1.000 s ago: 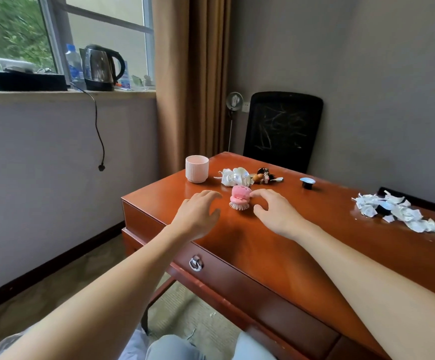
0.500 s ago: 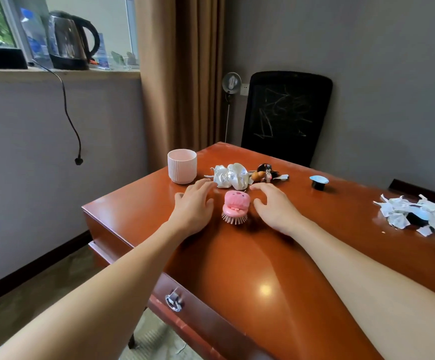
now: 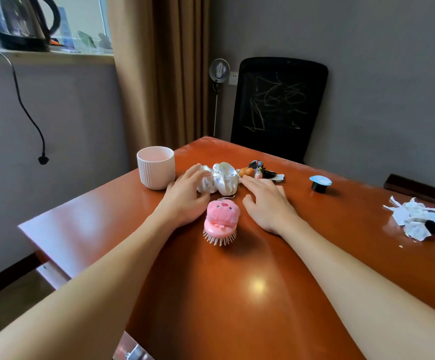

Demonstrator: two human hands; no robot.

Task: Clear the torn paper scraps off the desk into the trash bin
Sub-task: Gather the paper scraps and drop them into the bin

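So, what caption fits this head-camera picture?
Left hand and right hand flank a shiny bundle; paper scraps lie untouched far right.

Bare desk (image 3: 250, 294) lies open from the pink brush (image 3: 221, 219) rightward to the torn paper scraps (image 3: 419, 219); only a blue-lidded black pot (image 3: 320, 183) stands near that path, farther back. Ahead, a ribbed cup (image 3: 155, 167), a silvery bundle (image 3: 223, 180) and small toy figures (image 3: 259, 171) crowd the far corner
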